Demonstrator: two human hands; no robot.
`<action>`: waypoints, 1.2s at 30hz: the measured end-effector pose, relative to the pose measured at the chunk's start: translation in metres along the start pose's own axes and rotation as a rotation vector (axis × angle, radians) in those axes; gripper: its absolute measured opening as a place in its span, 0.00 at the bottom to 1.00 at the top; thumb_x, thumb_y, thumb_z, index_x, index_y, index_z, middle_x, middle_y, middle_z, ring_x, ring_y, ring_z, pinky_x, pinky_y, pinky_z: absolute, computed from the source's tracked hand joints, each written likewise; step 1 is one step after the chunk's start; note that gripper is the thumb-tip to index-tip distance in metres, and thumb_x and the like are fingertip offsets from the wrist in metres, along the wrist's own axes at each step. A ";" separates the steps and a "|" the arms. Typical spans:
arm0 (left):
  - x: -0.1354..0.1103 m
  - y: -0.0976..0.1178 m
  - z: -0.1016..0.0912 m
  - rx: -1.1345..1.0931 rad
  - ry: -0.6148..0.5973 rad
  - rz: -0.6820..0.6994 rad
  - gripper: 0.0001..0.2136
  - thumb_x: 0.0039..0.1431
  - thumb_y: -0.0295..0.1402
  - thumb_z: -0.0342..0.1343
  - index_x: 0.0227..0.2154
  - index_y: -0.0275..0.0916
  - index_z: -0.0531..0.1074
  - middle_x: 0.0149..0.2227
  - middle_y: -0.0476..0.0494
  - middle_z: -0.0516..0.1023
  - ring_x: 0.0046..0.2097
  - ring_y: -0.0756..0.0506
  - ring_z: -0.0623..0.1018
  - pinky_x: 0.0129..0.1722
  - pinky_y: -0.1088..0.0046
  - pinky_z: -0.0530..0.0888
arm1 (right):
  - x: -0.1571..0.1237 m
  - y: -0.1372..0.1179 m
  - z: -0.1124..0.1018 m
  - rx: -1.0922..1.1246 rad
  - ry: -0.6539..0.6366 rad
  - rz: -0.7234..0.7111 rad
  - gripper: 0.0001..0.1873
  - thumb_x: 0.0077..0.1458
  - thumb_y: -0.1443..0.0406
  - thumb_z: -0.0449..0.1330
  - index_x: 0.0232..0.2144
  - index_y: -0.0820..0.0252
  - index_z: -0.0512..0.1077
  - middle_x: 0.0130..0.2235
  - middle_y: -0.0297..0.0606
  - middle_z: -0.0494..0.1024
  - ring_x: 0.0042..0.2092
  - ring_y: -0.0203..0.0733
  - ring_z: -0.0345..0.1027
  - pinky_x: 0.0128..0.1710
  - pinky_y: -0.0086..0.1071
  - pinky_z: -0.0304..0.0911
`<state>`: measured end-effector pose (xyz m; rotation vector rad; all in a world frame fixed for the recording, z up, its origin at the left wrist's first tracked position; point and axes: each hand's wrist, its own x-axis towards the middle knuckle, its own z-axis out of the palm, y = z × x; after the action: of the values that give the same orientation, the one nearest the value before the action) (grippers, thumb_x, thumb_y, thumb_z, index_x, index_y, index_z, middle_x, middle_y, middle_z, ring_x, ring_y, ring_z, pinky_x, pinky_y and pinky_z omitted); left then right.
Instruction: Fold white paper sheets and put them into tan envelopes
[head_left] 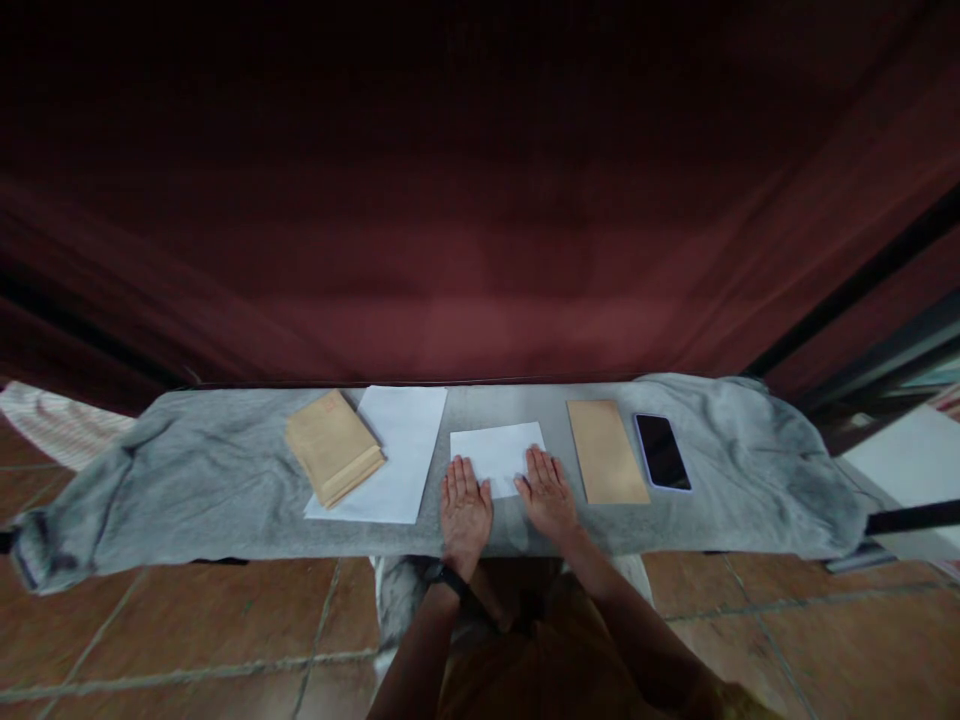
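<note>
My left hand lies flat, fingers stretched out, on the near left corner of a small folded white paper. My right hand lies flat on the paper's near right corner, fingers spread. The paper rests on a grey cloth-covered table. A single brown envelope lies just right of my right hand. A stack of brown envelopes sits to the left, partly on a white sheet. A dark band circles my left wrist.
A black phone lies screen up to the right of the single envelope. A dark red curtain hangs behind the table. Brown floor tiles run in front, and a white surface shows at far right.
</note>
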<state>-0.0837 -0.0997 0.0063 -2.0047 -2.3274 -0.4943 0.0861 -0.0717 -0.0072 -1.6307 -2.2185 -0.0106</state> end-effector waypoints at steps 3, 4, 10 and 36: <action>-0.002 -0.001 0.001 -0.007 0.028 -0.034 0.28 0.71 0.36 0.40 0.69 0.23 0.53 0.70 0.25 0.55 0.72 0.36 0.54 0.70 0.51 0.56 | -0.002 0.008 -0.003 -0.020 0.003 0.045 0.30 0.71 0.58 0.46 0.69 0.71 0.56 0.69 0.53 0.60 0.69 0.53 0.53 0.68 0.49 0.47; -0.002 -0.002 0.001 -0.011 0.033 -0.047 0.28 0.71 0.36 0.40 0.69 0.23 0.53 0.70 0.25 0.56 0.72 0.35 0.55 0.70 0.51 0.57 | -0.003 0.010 -0.004 -0.022 0.001 0.061 0.30 0.71 0.59 0.46 0.69 0.70 0.56 0.69 0.53 0.60 0.69 0.54 0.54 0.68 0.49 0.48; -0.004 -0.004 -0.003 -0.017 0.060 -0.132 0.29 0.70 0.35 0.41 0.69 0.24 0.53 0.68 0.23 0.59 0.71 0.33 0.57 0.69 0.47 0.58 | -0.006 0.013 -0.008 -0.020 -0.002 0.100 0.31 0.70 0.60 0.47 0.69 0.68 0.55 0.68 0.53 0.61 0.68 0.55 0.56 0.68 0.51 0.48; 0.058 0.010 0.012 -0.044 -0.178 0.190 0.28 0.67 0.28 0.38 0.69 0.31 0.55 0.71 0.35 0.56 0.73 0.41 0.53 0.71 0.56 0.54 | 0.070 -0.025 0.021 0.121 -0.177 -0.059 0.27 0.73 0.59 0.39 0.68 0.58 0.60 0.71 0.40 0.57 0.71 0.45 0.49 0.70 0.47 0.43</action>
<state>-0.0814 -0.0396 0.0104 -2.3510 -2.2018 -0.3735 0.0391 -0.0102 0.0001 -1.5541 -2.3465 0.2563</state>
